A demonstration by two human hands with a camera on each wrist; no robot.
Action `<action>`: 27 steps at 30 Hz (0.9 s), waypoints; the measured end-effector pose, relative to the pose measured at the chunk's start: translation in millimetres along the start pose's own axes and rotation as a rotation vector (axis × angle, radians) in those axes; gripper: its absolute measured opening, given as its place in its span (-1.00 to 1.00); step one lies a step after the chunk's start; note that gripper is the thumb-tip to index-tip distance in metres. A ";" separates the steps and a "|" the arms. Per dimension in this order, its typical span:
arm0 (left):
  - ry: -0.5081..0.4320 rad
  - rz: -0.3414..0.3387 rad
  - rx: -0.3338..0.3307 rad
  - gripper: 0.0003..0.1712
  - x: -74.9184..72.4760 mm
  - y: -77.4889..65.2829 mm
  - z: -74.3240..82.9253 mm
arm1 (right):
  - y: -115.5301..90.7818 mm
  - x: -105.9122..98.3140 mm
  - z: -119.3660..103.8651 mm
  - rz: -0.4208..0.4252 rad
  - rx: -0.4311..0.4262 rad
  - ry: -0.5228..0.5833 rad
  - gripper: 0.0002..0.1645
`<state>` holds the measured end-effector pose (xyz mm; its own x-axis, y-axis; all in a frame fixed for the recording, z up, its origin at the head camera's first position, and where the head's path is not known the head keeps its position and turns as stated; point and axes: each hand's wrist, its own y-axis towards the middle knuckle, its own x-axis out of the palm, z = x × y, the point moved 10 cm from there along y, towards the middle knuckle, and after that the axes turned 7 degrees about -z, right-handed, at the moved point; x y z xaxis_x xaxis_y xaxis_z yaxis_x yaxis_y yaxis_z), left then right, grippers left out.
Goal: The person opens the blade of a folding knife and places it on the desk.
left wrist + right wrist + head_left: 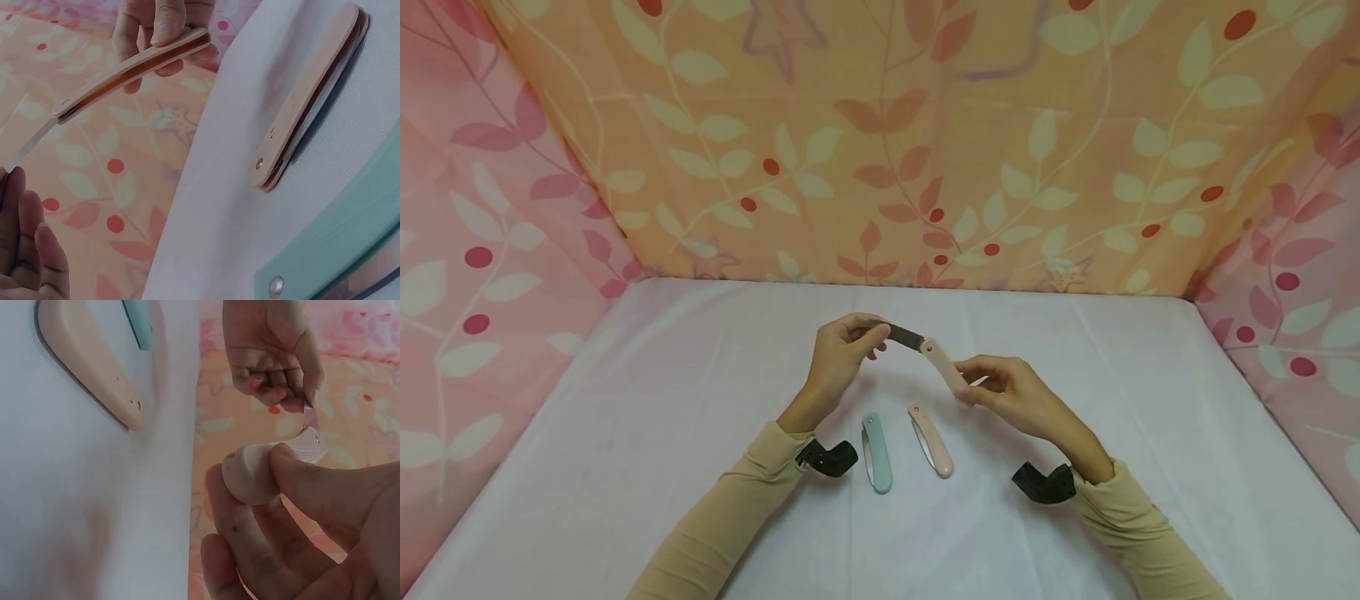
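A cream-handled folding knife (943, 365) is held above the table between both hands, its blade (906, 337) swung out from the handle. The left hand (841, 357) pinches the blade near its tip between thumb and fingers. At the other end, the right hand (1009, 390) pinches the butt of the handle. The left wrist view shows the slot along the handle (134, 72). Below the hands lie two more folding knives with blades folded in: a mint green one (880, 458) on the left and a peach one (932, 442) on the right.
A white cloth (700, 400) covers the table. Floral curtains stand around it, an orange one (820, 108) at the back and pink ones (497, 200) at the sides. Each wrist carries a black camera mount (827, 458).
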<state>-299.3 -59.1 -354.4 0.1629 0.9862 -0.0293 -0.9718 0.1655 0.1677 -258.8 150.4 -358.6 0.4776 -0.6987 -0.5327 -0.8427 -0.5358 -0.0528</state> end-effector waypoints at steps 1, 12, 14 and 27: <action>-0.004 0.005 0.005 -0.81 -0.1 -0.6 0.7 | -0.1 1.7 -0.7 -0.011 -0.002 0.002 -0.58; -0.009 -0.015 0.044 -0.82 2.2 -1.3 4.9 | -0.4 14.6 -3.4 -0.084 -0.007 -0.013 -0.62; -0.007 -0.020 0.046 -0.82 2.6 -1.4 5.2 | -0.6 15.8 -4.6 -0.094 -0.016 -0.011 -0.62; -0.029 -0.046 0.085 -0.74 4.7 -0.2 8.5 | 0.8 19.5 -6.1 -0.057 -0.016 -0.075 -0.60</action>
<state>-296.9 -54.4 -346.2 0.2127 0.9770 -0.0109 -0.9454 0.2086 0.2503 -248.6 133.4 -363.9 0.5040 -0.6301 -0.5907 -0.8106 -0.5812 -0.0717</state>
